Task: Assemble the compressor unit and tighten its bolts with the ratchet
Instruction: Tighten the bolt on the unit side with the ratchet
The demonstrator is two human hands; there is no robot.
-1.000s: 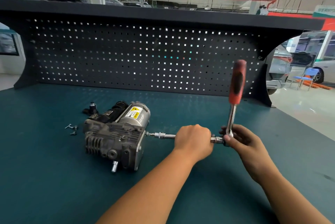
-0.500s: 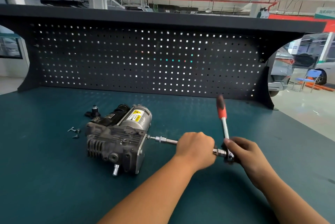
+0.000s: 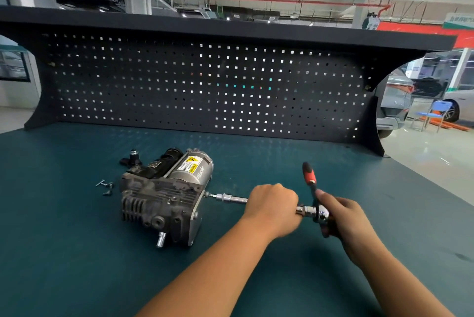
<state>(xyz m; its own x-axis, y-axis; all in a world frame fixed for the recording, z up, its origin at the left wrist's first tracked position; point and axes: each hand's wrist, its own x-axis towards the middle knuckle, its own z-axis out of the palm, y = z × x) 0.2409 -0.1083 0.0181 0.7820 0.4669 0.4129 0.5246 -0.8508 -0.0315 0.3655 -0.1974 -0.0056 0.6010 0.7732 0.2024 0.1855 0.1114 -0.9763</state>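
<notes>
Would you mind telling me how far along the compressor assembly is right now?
Done: the compressor lies on the bench with housing and motor joined. In hand: the left hand grips the extension bar, socket at the end plate, while the right hand holds the ratchet near its head. Left: loose bolts beside the compressor suggest more fastening.

A black pegboard point(image 3: 205, 85) backs the teal bench point(image 3: 77, 265); a blue chair point(image 3: 441, 106) and grey car point(image 3: 395, 101) stand beyond
</notes>
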